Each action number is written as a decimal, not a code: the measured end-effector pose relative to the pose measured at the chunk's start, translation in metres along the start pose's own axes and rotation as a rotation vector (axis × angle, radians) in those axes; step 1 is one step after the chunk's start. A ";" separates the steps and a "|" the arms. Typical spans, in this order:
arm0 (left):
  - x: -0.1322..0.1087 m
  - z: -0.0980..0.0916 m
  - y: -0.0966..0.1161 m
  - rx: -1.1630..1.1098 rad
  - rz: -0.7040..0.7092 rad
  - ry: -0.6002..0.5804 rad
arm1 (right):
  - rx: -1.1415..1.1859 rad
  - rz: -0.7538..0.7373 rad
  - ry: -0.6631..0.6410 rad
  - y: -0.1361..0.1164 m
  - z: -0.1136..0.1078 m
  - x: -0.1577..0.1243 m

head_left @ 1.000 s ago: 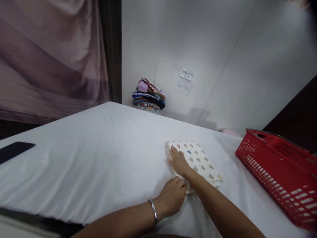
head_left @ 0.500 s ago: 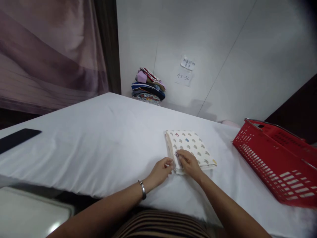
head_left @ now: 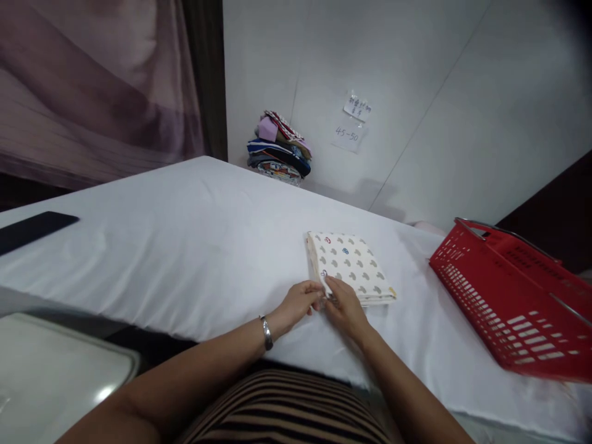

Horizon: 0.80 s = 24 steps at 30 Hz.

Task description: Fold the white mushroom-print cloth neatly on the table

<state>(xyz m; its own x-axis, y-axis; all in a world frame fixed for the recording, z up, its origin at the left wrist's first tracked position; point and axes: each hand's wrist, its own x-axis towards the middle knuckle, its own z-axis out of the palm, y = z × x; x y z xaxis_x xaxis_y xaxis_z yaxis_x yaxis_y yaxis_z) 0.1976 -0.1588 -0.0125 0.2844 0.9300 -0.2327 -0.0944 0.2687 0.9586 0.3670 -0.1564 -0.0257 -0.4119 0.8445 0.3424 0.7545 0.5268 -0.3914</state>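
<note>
A folded cream cloth with a grey pattern lies flat on the white-covered table. My left hand, with a metal bracelet on its wrist, pinches the cloth's near left corner. My right hand meets it there, its fingers closed on the same near edge. Both hands touch each other at that corner.
A red plastic basket stands tilted at the right of the table. A stack of folded colourful clothes sits at the far edge by the wall. A black phone lies at the left. Paper notes hang on the wall.
My right hand slid back from the top of the cloth to its near edge, and my left hand closed in on the same corner. The view pulled back a little.
</note>
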 end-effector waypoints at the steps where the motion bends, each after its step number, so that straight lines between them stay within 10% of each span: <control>1: 0.000 -0.001 -0.002 0.006 0.006 0.018 | 0.018 0.020 0.019 0.000 0.002 0.000; 11: -0.001 -0.003 -0.005 -0.029 -0.136 0.016 | 0.348 0.185 0.137 -0.004 -0.006 0.003; 24: 0.010 0.018 -0.006 -0.017 -0.103 0.004 | 0.233 0.098 0.120 0.000 -0.010 0.001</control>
<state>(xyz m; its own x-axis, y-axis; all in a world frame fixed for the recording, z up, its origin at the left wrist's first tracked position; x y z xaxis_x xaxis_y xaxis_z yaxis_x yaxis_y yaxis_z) 0.2180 -0.1552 -0.0173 0.2899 0.8983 -0.3303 -0.0810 0.3669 0.9267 0.3721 -0.1566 -0.0170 -0.2689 0.8824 0.3861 0.6446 0.4627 -0.6086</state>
